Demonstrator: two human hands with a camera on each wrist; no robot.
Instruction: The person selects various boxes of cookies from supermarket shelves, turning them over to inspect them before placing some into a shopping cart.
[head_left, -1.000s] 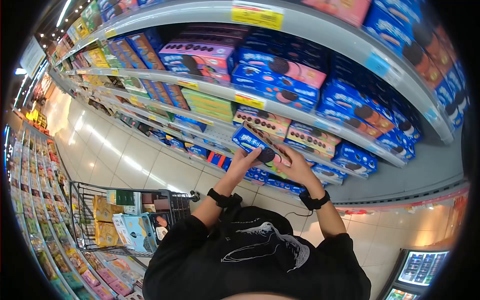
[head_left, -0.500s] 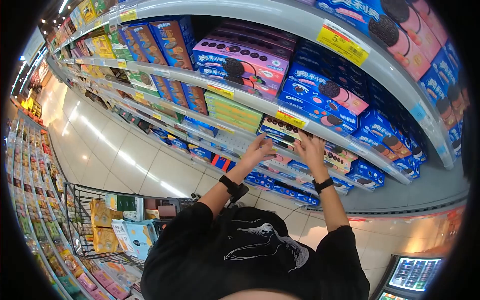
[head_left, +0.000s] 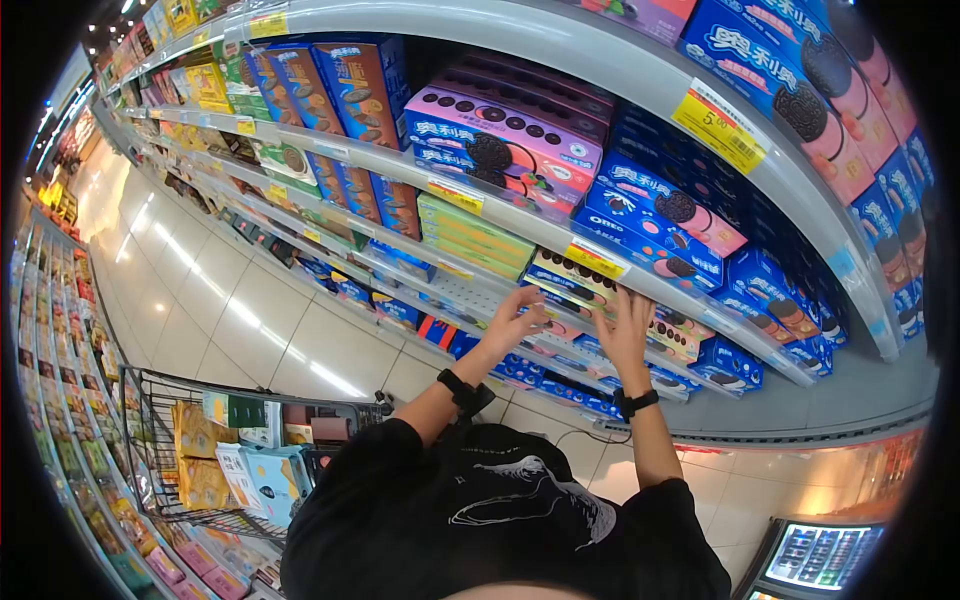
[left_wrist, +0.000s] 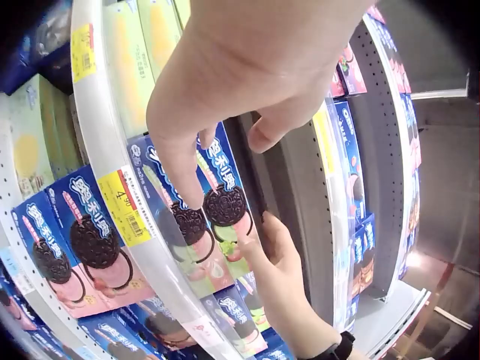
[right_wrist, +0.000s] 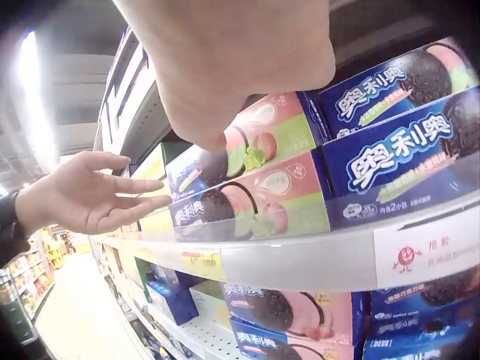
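Note:
Two Oreo cookie boxes lie stacked on a middle shelf, blue with a pink-and-green end, their fronts facing out. My right hand reaches to the right part of this stack, fingers extended and fingertips right at the boxes. In the left wrist view the right hand lies along the end of the boxes. My left hand is at the stack's left end, fingers loosely bent, holding nothing. The right wrist view shows the left hand with its fingers outstretched toward the boxes' left end.
More blue Oreo boxes stand just right of the stack. Green boxes are to its left. A shelf edge with a yellow price tag runs close above the hands. A loaded shopping cart stands at the left, on the tiled floor.
A second ago both hands held an Oreo box in front of the shelf. It then went onto the shelf stack, and both hands let go. Since then the hands have shifted only slightly.

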